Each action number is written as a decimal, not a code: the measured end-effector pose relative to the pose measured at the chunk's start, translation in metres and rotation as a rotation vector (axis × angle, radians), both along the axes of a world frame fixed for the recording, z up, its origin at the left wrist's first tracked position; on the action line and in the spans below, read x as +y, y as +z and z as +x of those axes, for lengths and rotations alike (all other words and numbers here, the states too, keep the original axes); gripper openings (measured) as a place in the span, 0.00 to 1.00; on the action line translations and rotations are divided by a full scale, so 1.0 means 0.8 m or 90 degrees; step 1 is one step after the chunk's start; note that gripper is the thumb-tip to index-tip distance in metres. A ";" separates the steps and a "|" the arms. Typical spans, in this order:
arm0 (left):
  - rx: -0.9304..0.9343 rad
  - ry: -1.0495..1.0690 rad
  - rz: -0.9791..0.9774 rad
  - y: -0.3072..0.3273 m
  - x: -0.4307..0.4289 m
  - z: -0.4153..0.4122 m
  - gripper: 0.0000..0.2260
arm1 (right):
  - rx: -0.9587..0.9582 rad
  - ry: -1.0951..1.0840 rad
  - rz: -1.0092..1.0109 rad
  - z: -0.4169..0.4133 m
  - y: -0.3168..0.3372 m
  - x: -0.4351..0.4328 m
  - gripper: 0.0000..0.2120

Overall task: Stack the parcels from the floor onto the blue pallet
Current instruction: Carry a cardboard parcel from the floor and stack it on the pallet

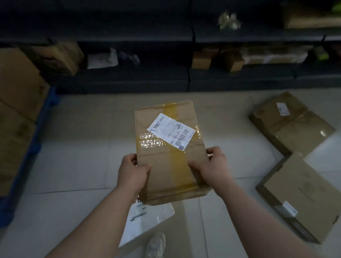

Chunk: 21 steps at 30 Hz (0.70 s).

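Note:
I hold a brown cardboard parcel (168, 165) with yellow tape and a white shipping label above the tiled floor, in the middle of the view. My left hand (132, 174) grips its left edge and my right hand (213, 166) grips its right edge, thumbs on top. The blue pallet (18, 174) lies at the far left with stacked cardboard boxes (8, 110) on it. Two flat brown parcels (291, 123) (303, 198) lie on the floor to the right. A white parcel (151, 217) lies on the floor under the held one.
Dark shelving (162, 77) with small boxes and bags runs along the back. My pale shoe (155, 251) stands on the tiles at the bottom centre. Open tiled floor (77, 154) lies between me and the pallet.

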State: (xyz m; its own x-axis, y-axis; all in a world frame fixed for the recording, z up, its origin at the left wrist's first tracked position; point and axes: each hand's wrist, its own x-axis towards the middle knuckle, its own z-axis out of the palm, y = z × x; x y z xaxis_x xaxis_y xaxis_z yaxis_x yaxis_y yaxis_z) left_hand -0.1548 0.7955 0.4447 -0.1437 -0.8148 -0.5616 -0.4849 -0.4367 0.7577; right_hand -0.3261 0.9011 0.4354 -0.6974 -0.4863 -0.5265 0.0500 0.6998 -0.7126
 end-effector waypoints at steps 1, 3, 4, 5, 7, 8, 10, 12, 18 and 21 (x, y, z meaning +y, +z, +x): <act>0.008 0.016 -0.010 0.032 0.001 0.021 0.19 | 0.000 0.021 -0.006 0.015 0.032 -0.005 0.29; 0.021 0.043 -0.038 0.095 0.004 0.062 0.18 | 0.003 0.066 -0.019 0.048 0.091 -0.016 0.30; 0.023 0.057 -0.052 0.123 0.004 0.083 0.18 | 0.006 0.091 -0.025 0.065 0.117 -0.023 0.29; 0.020 0.070 -0.065 0.148 0.005 0.107 0.17 | 0.011 0.117 -0.030 0.084 0.143 -0.030 0.28; 0.008 0.097 -0.091 0.191 0.006 0.157 0.17 | 0.022 0.171 -0.028 0.126 0.189 -0.046 0.27; 0.003 0.110 -0.102 0.211 0.006 0.182 0.16 | 0.023 0.198 -0.030 0.147 0.209 -0.054 0.28; -0.005 0.133 -0.110 0.245 0.008 0.233 0.15 | 0.025 0.259 -0.029 0.190 0.245 -0.069 0.27; -0.004 0.162 -0.115 0.273 0.009 0.287 0.15 | 0.015 0.314 -0.036 0.237 0.272 -0.087 0.23; -0.013 0.279 -0.125 0.328 -0.008 0.459 0.17 | 0.001 0.447 -0.047 0.405 0.327 -0.154 0.18; -0.024 0.318 -0.127 0.340 -0.026 0.553 0.19 | -0.004 0.496 -0.040 0.498 0.337 -0.191 0.19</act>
